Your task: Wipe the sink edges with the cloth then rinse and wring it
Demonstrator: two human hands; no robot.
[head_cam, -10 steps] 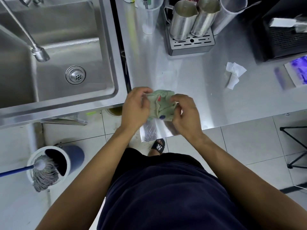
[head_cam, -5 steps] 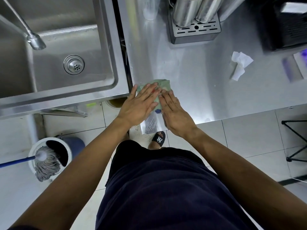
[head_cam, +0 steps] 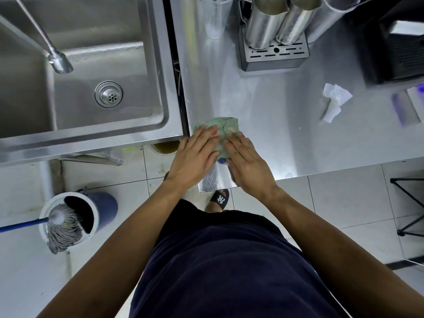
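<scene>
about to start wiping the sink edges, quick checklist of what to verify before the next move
1. Cloth in hand: ok, left hand and right hand press flat on it.
2. Cloth at the sink edge: not ok, it lies on the counter beside the sink.
3. Sink edge free of items: ok on the parts shown.
4. Faucet running: not ok, no water shows.
5. Cloth damp: cannot tell.
</scene>
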